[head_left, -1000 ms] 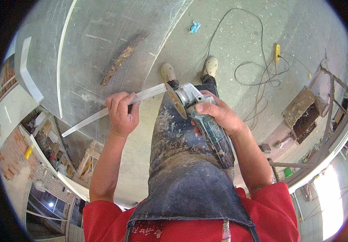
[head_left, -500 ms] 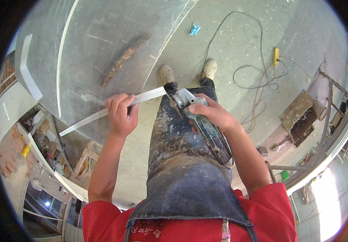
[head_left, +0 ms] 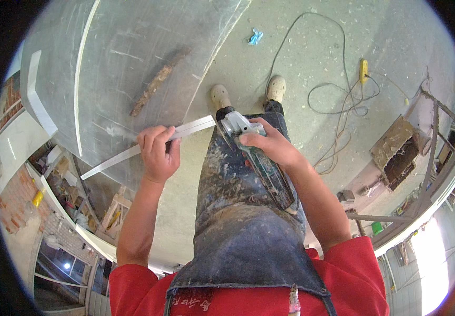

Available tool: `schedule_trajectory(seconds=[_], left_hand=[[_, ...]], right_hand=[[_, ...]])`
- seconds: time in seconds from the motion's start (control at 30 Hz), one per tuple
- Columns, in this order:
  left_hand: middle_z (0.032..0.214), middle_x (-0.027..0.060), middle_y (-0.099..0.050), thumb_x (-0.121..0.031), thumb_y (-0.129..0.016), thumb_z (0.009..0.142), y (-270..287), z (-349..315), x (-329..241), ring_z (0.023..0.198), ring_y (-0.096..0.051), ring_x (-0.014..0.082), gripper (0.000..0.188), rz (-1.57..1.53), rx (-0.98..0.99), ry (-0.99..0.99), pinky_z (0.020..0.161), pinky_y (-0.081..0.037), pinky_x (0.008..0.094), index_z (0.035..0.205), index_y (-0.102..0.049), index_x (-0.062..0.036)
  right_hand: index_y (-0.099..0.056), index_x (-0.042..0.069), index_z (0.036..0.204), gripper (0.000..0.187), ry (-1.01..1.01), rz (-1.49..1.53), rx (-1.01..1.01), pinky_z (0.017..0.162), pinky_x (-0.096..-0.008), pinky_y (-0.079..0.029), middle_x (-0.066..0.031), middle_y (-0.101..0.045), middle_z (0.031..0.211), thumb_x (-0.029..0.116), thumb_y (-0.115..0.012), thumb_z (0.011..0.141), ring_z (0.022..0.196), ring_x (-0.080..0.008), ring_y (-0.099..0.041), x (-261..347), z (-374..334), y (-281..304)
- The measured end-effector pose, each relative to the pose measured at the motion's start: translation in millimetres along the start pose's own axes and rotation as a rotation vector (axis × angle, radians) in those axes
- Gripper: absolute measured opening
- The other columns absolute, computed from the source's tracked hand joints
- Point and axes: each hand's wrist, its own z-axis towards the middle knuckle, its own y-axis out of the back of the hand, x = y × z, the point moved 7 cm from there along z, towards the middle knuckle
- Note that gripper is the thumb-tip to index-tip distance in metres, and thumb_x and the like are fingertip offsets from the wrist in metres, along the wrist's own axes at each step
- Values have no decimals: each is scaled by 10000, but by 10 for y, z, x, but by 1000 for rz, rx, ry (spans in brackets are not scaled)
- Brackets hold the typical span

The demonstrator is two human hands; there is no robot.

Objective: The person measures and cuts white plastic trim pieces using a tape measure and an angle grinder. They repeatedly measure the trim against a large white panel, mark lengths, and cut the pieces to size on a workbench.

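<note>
My left hand [head_left: 158, 153] is closed around a long pale strip [head_left: 194, 126], which slants from lower left up toward my lap. Two narrow lengths seem to lie together in it, with a line between them. In my right hand [head_left: 270, 142] is an angle grinder [head_left: 266, 176], its teal and dark body lying back along my apron [head_left: 233, 231]. The grinder's metal head and disc sit close to the strip's right end; whether they touch I cannot tell. My thumb rests on top of the body, and the other fingers are partly hidden beneath it.
A large grey slab [head_left: 127, 58] fills the upper left, bearing a rough brown wood piece [head_left: 156, 87]. A dark cable [head_left: 343, 47] loops over the floor to a yellow power socket [head_left: 363, 71]. A dirty open box [head_left: 396, 152] stands at right; blue crumpled stuff [head_left: 255, 37] lies ahead.
The grinder has turned slightly and shifted a little left, its disc now tilted more edge-on beside the strip's end. My left hand and the strip have barely moved.
</note>
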Motion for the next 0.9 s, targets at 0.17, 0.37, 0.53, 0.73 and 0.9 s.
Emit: schedule_trajectory(seconds=[0.17,0.37,0.53,0.73,0.9], left_hand=[[1116,102,-616,-102,-779,834,25,17,-23,1026,-557,313,372,11,22,42,928,-421,449,1182,-653,-66],[1118,76,-613,-155,-816,823,10,14,-32,1025,-545,298,381,22,-14,84,919,-409,435,1174,-683,-92],[1116,61,-618,-175,-832,814,6,11,-17,1022,-542,290,395,20,-34,66,908,-408,427,1177,-693,-105],[1113,45,-625,-179,-835,815,3,5,-39,1026,-544,286,373,51,-10,72,909,-402,431,1160,-706,-120],[1113,51,-631,-157,-828,815,7,33,-66,1025,-551,282,361,35,-37,67,914,-403,433,1151,-705,-109]], right_hand=[[-450,22,1428,727,28,-19,-87,651,-369,-597,-121,-625,1001,354,-786,876,770,-205,-666,33,88,167],[-413,12,1458,800,84,-57,-114,681,-372,-597,-131,-618,1014,363,-801,854,835,-214,-655,207,-76,217],[-403,10,1471,826,78,-47,-140,682,-355,-587,-125,-621,1000,349,-811,838,827,-222,-660,175,-147,55],[-431,10,1459,810,101,-211,-117,673,-341,-578,-128,-649,1033,324,-826,825,767,-214,-673,320,-150,127],[-454,22,1444,793,115,-267,-106,679,-328,-573,-124,-656,1063,317,-832,811,793,-202,-671,512,-183,232]])
